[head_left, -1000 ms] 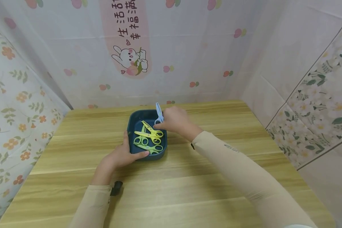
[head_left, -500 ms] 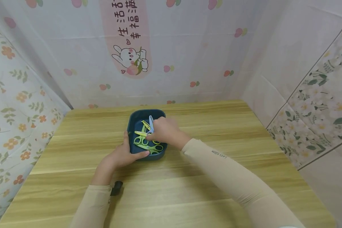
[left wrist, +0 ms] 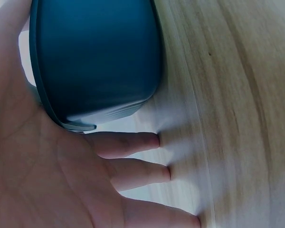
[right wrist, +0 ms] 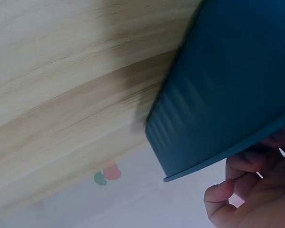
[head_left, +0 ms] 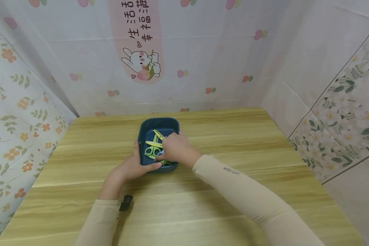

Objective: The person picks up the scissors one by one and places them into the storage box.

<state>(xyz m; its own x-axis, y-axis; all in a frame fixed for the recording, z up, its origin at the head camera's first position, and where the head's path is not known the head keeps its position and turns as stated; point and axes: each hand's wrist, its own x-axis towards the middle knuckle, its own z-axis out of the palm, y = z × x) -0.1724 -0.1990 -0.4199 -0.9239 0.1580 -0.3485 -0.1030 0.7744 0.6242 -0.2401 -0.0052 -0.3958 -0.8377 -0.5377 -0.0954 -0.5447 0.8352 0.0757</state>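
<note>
A dark teal plastic box on the table holds several pairs of yellow and green scissors. My left hand rests against its near left corner, thumb along the near rim; in the left wrist view the fingers are straight and touch the table. My right hand reaches over the right rim into the box. It holds a pair of light blue scissors, mostly hidden under the fingers. From the right wrist, the curled fingers show beyond the box's wall; the scissors are hidden there.
The wood-grain table runs on all sides of the box. A printed curtain stands behind its back edge, with floral sheets at the sides. A black strap piece sits at my left wrist.
My right hand has moved left and toward me, lowering the blue scissors from above the box's back right corner down among the others. My left hand has stayed in place.
</note>
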